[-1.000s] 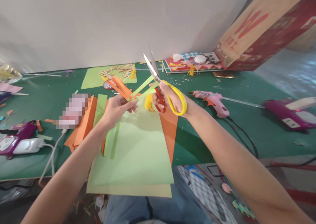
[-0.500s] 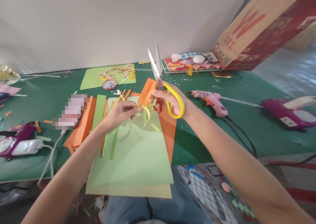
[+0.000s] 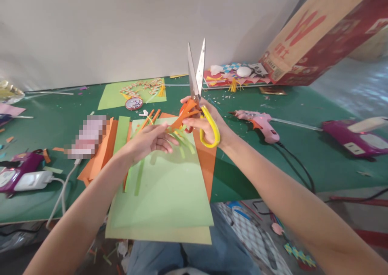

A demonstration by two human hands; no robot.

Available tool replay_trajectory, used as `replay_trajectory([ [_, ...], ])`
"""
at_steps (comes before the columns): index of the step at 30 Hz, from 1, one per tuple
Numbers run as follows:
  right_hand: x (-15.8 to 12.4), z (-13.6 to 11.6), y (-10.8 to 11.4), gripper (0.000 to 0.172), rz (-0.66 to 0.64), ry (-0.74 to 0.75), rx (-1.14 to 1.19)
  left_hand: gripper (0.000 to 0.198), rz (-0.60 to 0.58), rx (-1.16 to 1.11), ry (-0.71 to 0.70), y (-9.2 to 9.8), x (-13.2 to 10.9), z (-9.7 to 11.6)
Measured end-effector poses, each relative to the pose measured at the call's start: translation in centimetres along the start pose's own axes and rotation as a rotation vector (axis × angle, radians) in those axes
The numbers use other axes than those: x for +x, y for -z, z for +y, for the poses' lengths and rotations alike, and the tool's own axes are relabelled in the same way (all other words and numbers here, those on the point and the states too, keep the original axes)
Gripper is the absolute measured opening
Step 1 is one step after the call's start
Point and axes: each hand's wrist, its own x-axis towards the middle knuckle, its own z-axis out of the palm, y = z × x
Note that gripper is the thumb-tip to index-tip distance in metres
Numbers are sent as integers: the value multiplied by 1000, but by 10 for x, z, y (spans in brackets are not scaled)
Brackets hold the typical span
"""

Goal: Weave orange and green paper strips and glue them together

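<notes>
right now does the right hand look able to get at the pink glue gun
Probably not to grasp it: the right hand is holding scissors, though nothing seems to block the way to the pink glue gun.

A: What sort of place?
B: Craft workspace, AFAICT. Green table (image 3: 242,178) vs. a plain wall (image 3: 130,32), w/ colored paper (image 3: 169,194) hanging over the near edge.
A: Couldn't that be an office?
B: Doubt it. Pink glue gun (image 3: 263,125) on the R, scissors (image 3: 195,89) held up mid-table, a dish (image 3: 133,103) of tiny bits toward the back.
A: Power?
B: Purple power strips (image 3: 339,131), 1 ea. side, plus cords.
A: Tidy?
B: Nope. Paper scraps (image 3: 46,156) on the L of the tabletop, & more down on the floor (image 3: 357,216).
A: Home or biz?
B: Can't tell. Def. hands-on making, tho.
</notes>
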Motion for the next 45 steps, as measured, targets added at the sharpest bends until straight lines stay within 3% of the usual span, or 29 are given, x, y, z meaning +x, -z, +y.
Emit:
replay_trajectory([
  [5, 0, -5, -2, 44, -53, 66, 117, 41, 82, -7, -96, 6, 1, -1],
  [10, 7, -6, 8, 42, 180, 75, -83, 37, 285, -19, -249, 10, 6, -2],
  [14, 12, -1, 23, 44, 288, -78, -316, 43, 356, -112, -341, 10, 7, 1],
  [19, 8, -7, 29, 51, 210, -153, -687, 17, 301, -311, -317, 11, 5, 8],
  [22, 4, -12, 26, 48, 64, -146, -763, 15, 266, -337, -303, 11, 4, 10],
  [28, 2, -14, 26, 44, -155, -121, -808, 20, 410, -259, -355, 9, 5, 11],
  [34, 1, -18, 24, 42, -224, -118, -759, 21, 476, -238, -395, 12, 6, 8],
  [45, 1, -17, 25, 40, -222, -121, -735, 24, 505, -211, -406, 12, 6, 8],
])
